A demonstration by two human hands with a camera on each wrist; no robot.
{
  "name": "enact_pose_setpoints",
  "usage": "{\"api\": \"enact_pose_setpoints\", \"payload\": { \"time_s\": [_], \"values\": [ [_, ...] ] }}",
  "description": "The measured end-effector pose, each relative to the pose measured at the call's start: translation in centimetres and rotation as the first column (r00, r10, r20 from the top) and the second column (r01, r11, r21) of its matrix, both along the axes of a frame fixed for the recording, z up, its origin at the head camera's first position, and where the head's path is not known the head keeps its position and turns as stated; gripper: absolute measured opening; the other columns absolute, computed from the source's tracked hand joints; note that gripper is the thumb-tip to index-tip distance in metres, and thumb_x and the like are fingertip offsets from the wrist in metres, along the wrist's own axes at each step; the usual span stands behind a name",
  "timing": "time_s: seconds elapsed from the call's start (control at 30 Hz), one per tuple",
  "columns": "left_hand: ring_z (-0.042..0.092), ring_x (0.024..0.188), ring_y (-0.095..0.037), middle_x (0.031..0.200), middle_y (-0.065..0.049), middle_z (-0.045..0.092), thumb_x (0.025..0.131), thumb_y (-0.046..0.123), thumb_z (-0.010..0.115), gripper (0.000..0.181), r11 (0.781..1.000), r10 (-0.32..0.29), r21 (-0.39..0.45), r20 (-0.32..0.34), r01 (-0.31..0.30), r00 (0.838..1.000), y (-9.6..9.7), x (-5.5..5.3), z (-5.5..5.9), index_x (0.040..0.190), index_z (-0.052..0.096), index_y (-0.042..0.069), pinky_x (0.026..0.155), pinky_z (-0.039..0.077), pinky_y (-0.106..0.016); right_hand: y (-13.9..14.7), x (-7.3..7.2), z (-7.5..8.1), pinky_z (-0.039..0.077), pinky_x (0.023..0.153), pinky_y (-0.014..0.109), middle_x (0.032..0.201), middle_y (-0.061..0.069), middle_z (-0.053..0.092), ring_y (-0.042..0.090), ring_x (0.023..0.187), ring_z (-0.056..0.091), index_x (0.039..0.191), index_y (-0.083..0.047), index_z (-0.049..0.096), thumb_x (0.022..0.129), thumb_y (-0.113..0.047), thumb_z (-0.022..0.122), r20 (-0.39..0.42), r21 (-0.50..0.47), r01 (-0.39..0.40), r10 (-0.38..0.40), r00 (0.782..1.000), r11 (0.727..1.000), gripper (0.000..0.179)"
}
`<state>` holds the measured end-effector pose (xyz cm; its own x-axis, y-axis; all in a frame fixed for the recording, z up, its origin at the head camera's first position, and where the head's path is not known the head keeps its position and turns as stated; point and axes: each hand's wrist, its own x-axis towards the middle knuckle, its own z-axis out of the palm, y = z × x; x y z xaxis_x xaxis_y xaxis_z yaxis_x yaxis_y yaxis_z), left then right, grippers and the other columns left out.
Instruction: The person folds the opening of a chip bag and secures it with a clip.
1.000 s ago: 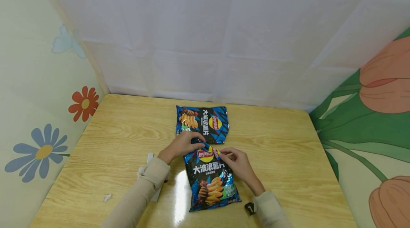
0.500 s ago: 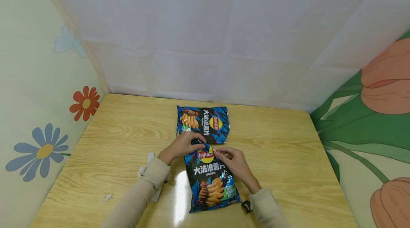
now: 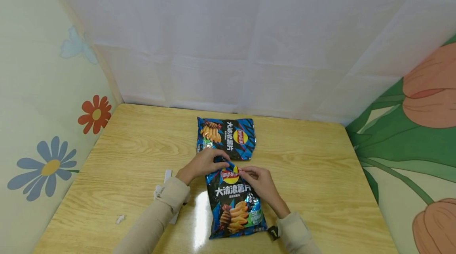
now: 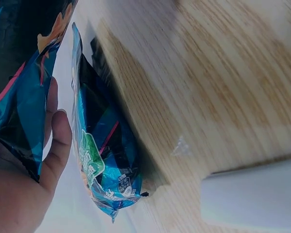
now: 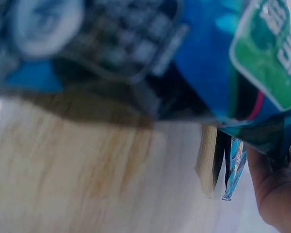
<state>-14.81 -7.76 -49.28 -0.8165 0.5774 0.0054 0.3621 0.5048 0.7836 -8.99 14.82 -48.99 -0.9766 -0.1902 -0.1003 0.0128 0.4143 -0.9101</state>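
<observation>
Clearly, the biggest thing I'm seeing is the wooden table (image 3: pixel 313 159), and everything else is lying on it or being held over it. Near the middle of its width, a dark blue chip bag (image 3: pixel 231 206) is stretching from the hands towards the near edge, its long axis slanting slightly towards the near right corner. Its top end is pointing at the far edge and seems to be tilting up; I can't tell whether its bottom end is touching. A second bag (image 3: pixel 226 137) is lying crosswise just beyond, closer to the far edge.

The left hand (image 3: pixel 204 163) is clamping the held bag's top edge on the left; the right hand (image 3: pixel 261 182) is pinching that edge on the right, so neither grip is sitting clearly nearer.

Towards the left edge, a white strip (image 3: pixel 173 217) is lying partly hidden by the left sleeve (image 3: pixel 156 210). A small black object (image 3: pixel 272 233) is showing beside the right cuff (image 3: pixel 293 226). Towards the near left corner, a white scrap (image 3: pixel 120 218) is lying alone.
</observation>
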Motion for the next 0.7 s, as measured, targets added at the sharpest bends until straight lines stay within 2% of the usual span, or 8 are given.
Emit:
{"api": "enact_pose_setpoints", "payload": {
  "time_s": [0.1,0.17,0.37,0.5,0.6,0.7],
  "values": [
    [0.032,0.045,-0.005,0.083,0.001,0.072,0.095,0.028,0.068,0.022,1.000,0.005,-0.004,0.000,-0.005,1.000,0.0,0.0,0.0,0.111,0.074,0.013,0.054,0.037,-0.022,-0.3,0.4,0.7,0.056,0.073,0.020,0.099,0.020,0.075,0.021,0.085,0.074,0.105,0.005,0.073,0.094,-0.009,0.067,-0.014,0.006,0.021,-0.021,1.000,1.000,0.018],
    [0.034,0.046,-0.004,0.084,0.001,0.072,0.095,0.028,0.068,0.023,1.000,0.014,-0.007,-0.004,-0.014,1.000,0.0,0.1,0.0,0.111,0.074,0.013,0.055,0.037,-0.022,-0.4,0.5,0.9,0.056,0.073,0.019,0.097,0.019,0.075,0.020,0.085,0.074,0.104,0.004,0.073,0.094,-0.009,0.068,-0.017,0.006,0.037,-0.036,0.999,0.999,0.018],
    [0.054,0.064,-0.004,0.102,0.002,0.074,0.094,0.031,0.069,0.021,0.998,0.048,-0.028,-0.035,-0.049,0.998,0.0,0.1,-0.2,0.109,0.074,0.017,0.068,0.045,-0.026,-0.4,0.8,1.2,0.054,0.071,0.017,0.095,0.019,0.075,0.029,0.085,0.073,0.102,0.005,0.073,0.093,-0.005,0.067,0.003,-0.003,0.051,-0.051,0.999,0.999,0.015],
    [0.052,0.064,-0.003,0.104,0.001,0.074,0.094,0.031,0.068,0.021,0.998,0.057,-0.036,-0.039,-0.058,0.998,-0.1,0.1,-0.1,0.109,0.074,0.017,0.068,0.044,-0.026,0.1,0.5,-0.7,0.054,0.071,0.017,0.095,0.016,0.076,0.024,0.084,0.073,0.102,0.002,0.074,0.092,-0.009,0.069,0.007,-0.003,0.068,-0.068,0.998,0.998,0.015],
    [0.046,0.058,-0.004,0.102,0.001,0.074,0.094,0.031,0.069,0.021,0.998,0.057,-0.037,-0.036,-0.058,0.998,-0.1,0.1,-0.1,0.109,0.074,0.016,0.065,0.043,-0.025,0.4,0.2,-2.4,0.055,0.070,0.019,0.094,0.013,0.076,0.017,0.082,0.073,0.102,-0.002,0.075,0.092,-0.015,0.070,-0.001,-0.012,0.077,-0.077,0.997,0.997,0.017],
    [0.050,0.062,-0.005,0.102,0.001,0.074,0.094,0.031,0.069,0.020,0.998,0.060,-0.034,-0.039,-0.061,0.997,-0.1,0.2,-0.2,0.109,0.074,0.017,0.066,0.044,-0.025,0.5,0.3,-2.5,0.056,0.070,0.021,0.093,0.012,0.076,0.014,0.080,0.072,0.102,-0.002,0.075,0.092,-0.017,0.071,-0.008,-0.012,0.074,-0.074,0.997,0.997,0.018]
  ]
}}
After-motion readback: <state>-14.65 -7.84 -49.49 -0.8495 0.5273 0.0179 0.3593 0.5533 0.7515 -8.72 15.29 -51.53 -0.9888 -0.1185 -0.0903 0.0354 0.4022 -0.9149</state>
